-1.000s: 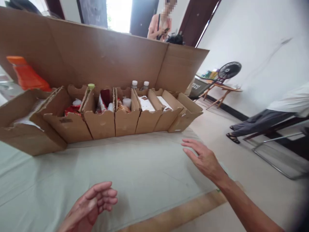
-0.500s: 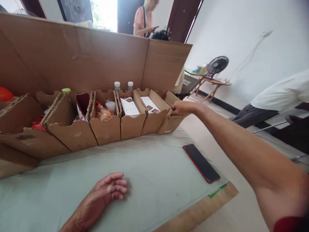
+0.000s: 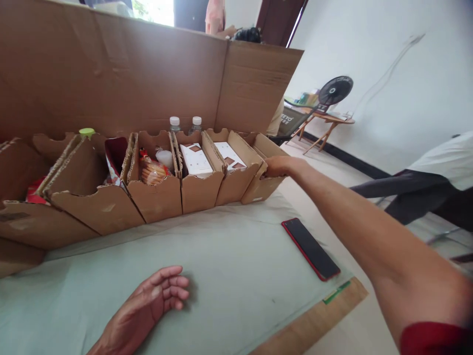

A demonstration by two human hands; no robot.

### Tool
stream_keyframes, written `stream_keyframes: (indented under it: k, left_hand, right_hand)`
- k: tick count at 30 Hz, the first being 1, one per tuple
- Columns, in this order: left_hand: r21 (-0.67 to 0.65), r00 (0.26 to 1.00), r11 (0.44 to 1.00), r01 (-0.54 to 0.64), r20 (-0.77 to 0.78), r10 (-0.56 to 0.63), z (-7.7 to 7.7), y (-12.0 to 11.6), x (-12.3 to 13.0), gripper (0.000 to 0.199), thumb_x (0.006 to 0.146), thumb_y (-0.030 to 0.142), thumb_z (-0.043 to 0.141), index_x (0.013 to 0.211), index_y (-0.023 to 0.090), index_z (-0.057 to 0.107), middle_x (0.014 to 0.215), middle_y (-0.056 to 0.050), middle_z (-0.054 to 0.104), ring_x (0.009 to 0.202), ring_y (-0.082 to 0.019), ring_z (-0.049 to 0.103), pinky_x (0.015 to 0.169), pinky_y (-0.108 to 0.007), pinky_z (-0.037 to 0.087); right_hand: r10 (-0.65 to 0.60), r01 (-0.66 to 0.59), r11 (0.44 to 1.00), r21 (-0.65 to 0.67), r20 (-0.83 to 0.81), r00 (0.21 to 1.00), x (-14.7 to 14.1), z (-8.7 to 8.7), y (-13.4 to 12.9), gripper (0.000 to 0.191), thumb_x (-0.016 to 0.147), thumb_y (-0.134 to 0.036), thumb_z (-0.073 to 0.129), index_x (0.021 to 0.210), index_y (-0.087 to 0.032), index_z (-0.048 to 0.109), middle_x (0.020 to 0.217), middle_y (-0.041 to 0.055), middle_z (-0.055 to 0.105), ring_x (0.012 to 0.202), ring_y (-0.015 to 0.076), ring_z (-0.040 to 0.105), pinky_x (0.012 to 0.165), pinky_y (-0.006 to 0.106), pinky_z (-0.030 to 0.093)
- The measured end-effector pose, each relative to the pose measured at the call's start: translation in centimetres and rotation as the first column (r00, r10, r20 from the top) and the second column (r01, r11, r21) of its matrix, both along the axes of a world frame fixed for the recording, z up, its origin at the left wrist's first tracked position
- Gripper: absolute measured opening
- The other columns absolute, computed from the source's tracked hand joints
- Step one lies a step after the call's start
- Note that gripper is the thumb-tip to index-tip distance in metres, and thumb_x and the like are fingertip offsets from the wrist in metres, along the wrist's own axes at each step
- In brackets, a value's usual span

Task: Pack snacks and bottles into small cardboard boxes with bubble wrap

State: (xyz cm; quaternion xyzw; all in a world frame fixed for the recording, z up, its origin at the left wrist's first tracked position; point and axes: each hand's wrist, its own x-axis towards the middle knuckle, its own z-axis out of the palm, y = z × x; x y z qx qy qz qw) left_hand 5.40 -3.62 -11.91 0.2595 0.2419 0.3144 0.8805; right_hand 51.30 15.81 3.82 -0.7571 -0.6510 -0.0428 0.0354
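Note:
My right hand (image 3: pixel 278 165) reaches over the edge of the rightmost cardboard bin (image 3: pixel 260 188). Its fingers dip inside and are hidden, so I cannot see whether they hold anything. On the pale green cloth (image 3: pixel 229 256), my left hand (image 3: pixel 155 298) rests palm sideways, fingers loosely apart and empty. Beside the right hand's bin, two bins hold white boxes, one on the left (image 3: pixel 196 160) and one on the right (image 3: pixel 229 156). Farther left, another bin contains a bag of brown sticks (image 3: pixel 153 171) and a whitish round-topped item (image 3: pixel 164 158).
A black phone with a red edge (image 3: pixel 311 250) lies at the cloth's right side. Two white-capped bottles (image 3: pixel 174 123) stand behind the bins, before a tall cardboard panel (image 3: pixel 148 74). Beyond are a fan (image 3: pixel 335 90) on a small table and a person in dark trousers (image 3: pixel 417 192).
My right hand has gone from the bin's rim down into it, hiding its fingers. My left hand stays open on the cloth. The view has tilted slightly downward.

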Motion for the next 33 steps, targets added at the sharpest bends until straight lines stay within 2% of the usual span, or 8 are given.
stream_keyframes:
  k: [4,8,14,16,19,23,29,33]
  left_hand:
    - [0.013,1.0,1.0,0.001,-0.001,-0.001,0.3,0.1,0.1,0.04,0.092,0.041,0.072,0.126,0.02,0.074,0.122,-0.016,0.074,0.106,-0.028,0.067,0.092,-0.041,0.051]
    - [0.014,1.0,1.0,-0.019,-0.005,0.019,0.7,0.1,0.3,0.04,0.089,0.04,0.075,0.123,0.019,0.076,0.119,-0.015,0.075,0.103,-0.027,0.068,0.089,-0.04,0.051]
    - [0.046,0.999,0.999,-0.024,-0.03,0.025,0.9,-0.2,0.4,0.042,0.086,0.041,0.078,0.121,0.018,0.076,0.118,-0.016,0.075,0.102,-0.027,0.068,0.088,-0.039,0.051]
    - [0.07,0.999,0.997,-0.013,-0.049,0.016,1.0,-0.4,0.5,0.044,0.085,0.043,0.08,0.119,0.017,0.076,0.118,-0.017,0.075,0.102,-0.027,0.069,0.088,-0.039,0.051]
    - [0.095,1.0,0.995,-0.009,-0.022,0.011,1.4,-0.9,1.0,0.054,0.082,0.049,0.082,0.127,0.019,0.071,0.124,-0.017,0.073,0.109,-0.029,0.068,0.091,-0.042,0.052]
    - [0.056,0.997,0.997,-0.059,0.062,0.055,2.3,-1.8,1.8,0.068,0.077,0.057,0.085,0.134,0.028,0.063,0.128,-0.014,0.071,0.12,-0.033,0.065,0.096,-0.052,0.053]
    - [0.02,0.946,0.953,-0.301,-0.121,0.301,2.4,-1.4,2.1,0.056,0.061,0.042,0.095,0.106,0.018,0.071,0.1,-0.007,0.076,0.087,-0.022,0.07,0.079,-0.032,0.053]
    - [0.019,0.911,0.93,-0.366,-0.196,0.363,1.6,-0.8,1.2,0.05,0.054,0.028,0.094,0.097,0.017,0.072,0.082,0.0,0.075,0.072,-0.015,0.067,0.071,-0.025,0.05]
  right_hand:
    - [-0.098,0.102,0.989,-0.107,0.04,0.994,-2.3,-0.5,-0.3,0.03,0.094,-0.045,0.075,0.096,-0.015,0.073,0.096,0.0063,0.075,0.091,0.0207,0.072,0.088,0.041,0.058]
    - [-0.182,0.188,0.98,-0.063,0.083,0.98,-3.9,2.8,-1.8,0.016,0.09,-0.026,0.077,0.09,-0.01,0.074,0.092,0.0119,0.075,0.094,0.0243,0.072,0.089,0.041,0.055]
    - [-0.217,0.178,0.912,0.37,0.068,0.974,-5.7,8.8,-13.0,0.025,0.097,-0.018,0.055,0.105,-0.012,0.077,0.106,0.0198,0.075,0.104,0.0379,0.069,0.088,0.049,0.053]
    - [-0.068,0.065,0.88,0.47,-0.009,0.998,-7.7,6.9,-17.3,0.02,0.098,-0.028,0.058,0.103,-0.02,0.076,0.099,0.0115,0.077,0.086,0.0283,0.071,0.078,0.041,0.057]
    - [0.416,-0.275,0.713,0.645,-0.074,0.906,-12.5,0.7,-21.6,0.011,0.097,-0.027,0.062,0.099,-0.021,0.072,0.095,0.0062,0.076,0.082,0.0234,0.071,0.074,0.036,0.056]
    - [0.567,-0.468,0.602,0.647,0.066,0.821,-20.4,-7.3,-24.5,0.018,0.097,-0.012,0.058,0.111,-0.017,0.069,0.102,0.0104,0.073,0.089,0.024,0.069,0.077,0.038,0.051]
    - [0.574,-0.276,0.773,0.572,-0.443,0.689,-26.2,-11.9,-27.2,0.028,0.099,-0.026,0.062,0.125,-0.018,0.067,0.113,0.0123,0.071,0.096,0.0249,0.069,0.08,0.039,0.052]
    - [0.154,0.116,0.977,0.181,-0.965,0.214,-26.3,-13.2,-28.1,0.047,0.1,-0.052,0.056,0.13,-0.017,0.064,0.102,0.0104,0.072,0.078,0.0214,0.069,0.066,0.034,0.054]
